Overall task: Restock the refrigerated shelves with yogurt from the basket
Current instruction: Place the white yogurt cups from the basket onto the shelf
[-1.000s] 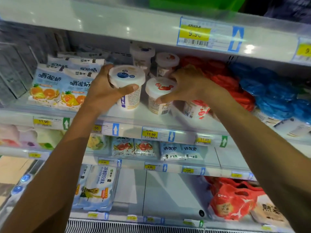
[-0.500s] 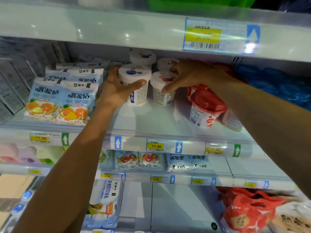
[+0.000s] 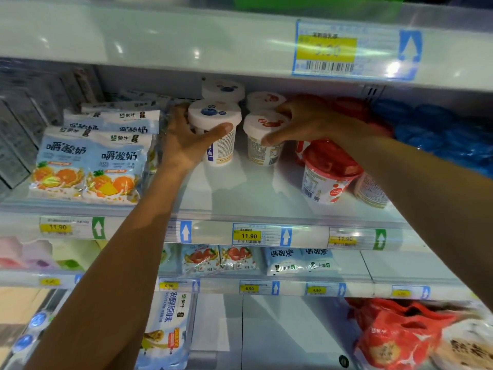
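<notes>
If the left hand (image 3: pixel 186 145) holding the white blueberry-lid cup (image 3: pixel 214 132) or the right hand (image 3: pixel 301 124) gripping the white strawberry-lid cup (image 3: pixel 264 137) pushes hard, far cups could tip.

Both bare arms reach up and forward. The left hand (image 3: pixel 186 140) curls in a grip, thumb across; the right hand (image 3: pixel 304 124) arches palm-down, fingers spread.

Both hands pushed the blueberry cup (image 3: pixel 215 132) and strawberry cup (image 3: pixel 262 137) deeper

left hand (image 3: pixel 186 140) gripping blueberry cup (image 3: pixel 216 129), right hand (image 3: pixel 306 121) gripping strawberry cup (image 3: pixel 262 140)
</notes>
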